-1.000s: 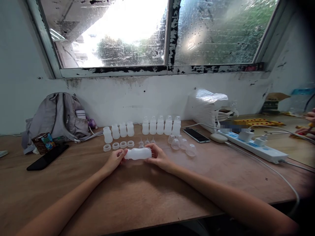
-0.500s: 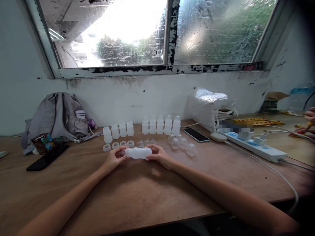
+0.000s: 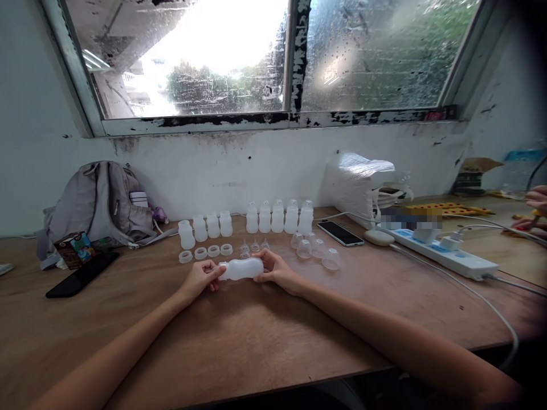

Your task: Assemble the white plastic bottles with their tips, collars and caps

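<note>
A frosted white baby bottle (image 3: 241,269) lies sideways between my hands, just above the table. My left hand (image 3: 204,277) is closed around its neck end, and its fingers hide the collar and nipple. The base end is gripped by my right hand (image 3: 274,271). Behind my hands stand several open bottles (image 3: 200,228) at left and several capped bottles (image 3: 278,217) at right. Screw rings (image 3: 213,250) lie in a row in front of the open bottles. Clear nipples (image 3: 255,245) stand just beyond the held bottle. Clear dome caps (image 3: 330,260) sit to the right.
A grey backpack (image 3: 100,199), a small box (image 3: 76,249) and a black phone (image 3: 82,275) are at left. Another phone (image 3: 341,234), a white power strip (image 3: 440,253) and cables are at right. Another person's hand (image 3: 537,200) shows at the far right edge.
My left hand has turned and its fingers now wrap over the bottle's neck end, covering the nipple that showed before. The bottle's left end has dipped slightly. My right hand stays at the base.
</note>
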Demonstrator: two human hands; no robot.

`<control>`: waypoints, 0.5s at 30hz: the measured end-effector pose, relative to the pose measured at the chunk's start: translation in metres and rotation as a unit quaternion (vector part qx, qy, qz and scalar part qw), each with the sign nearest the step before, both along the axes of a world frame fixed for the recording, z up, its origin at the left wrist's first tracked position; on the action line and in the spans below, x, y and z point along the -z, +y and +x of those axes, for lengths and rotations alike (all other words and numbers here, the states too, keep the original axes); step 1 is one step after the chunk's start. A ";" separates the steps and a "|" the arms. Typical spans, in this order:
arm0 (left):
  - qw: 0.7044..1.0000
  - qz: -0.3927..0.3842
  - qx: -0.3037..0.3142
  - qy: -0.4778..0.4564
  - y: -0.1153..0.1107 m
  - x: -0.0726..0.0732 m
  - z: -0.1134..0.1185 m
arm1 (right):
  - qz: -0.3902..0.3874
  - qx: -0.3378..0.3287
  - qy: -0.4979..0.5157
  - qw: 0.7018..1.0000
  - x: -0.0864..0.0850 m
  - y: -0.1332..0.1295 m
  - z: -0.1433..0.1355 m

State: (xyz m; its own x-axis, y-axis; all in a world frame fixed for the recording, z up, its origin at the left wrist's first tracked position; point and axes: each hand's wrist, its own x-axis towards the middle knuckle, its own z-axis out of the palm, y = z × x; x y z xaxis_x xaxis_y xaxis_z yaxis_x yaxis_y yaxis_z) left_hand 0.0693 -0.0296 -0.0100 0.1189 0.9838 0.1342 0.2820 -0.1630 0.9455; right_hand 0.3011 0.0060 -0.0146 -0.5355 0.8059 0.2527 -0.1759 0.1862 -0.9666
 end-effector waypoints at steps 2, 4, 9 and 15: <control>1.000 -0.009 0.000 -0.003 -0.001 0.001 0.001 | 0.015 0.007 -0.010 1.000 -0.001 -0.001 0.000; 1.000 -0.009 -0.005 -0.003 -0.002 0.001 0.001 | 0.028 0.018 -0.021 0.999 -0.002 -0.003 0.000; 0.997 0.073 0.018 0.003 -0.001 -0.003 0.000 | -0.014 0.026 -0.032 0.999 -0.006 -0.006 0.001; 0.969 0.220 0.038 0.106 0.000 0.000 -0.005 | -0.094 0.015 -0.022 0.995 -0.001 0.002 0.001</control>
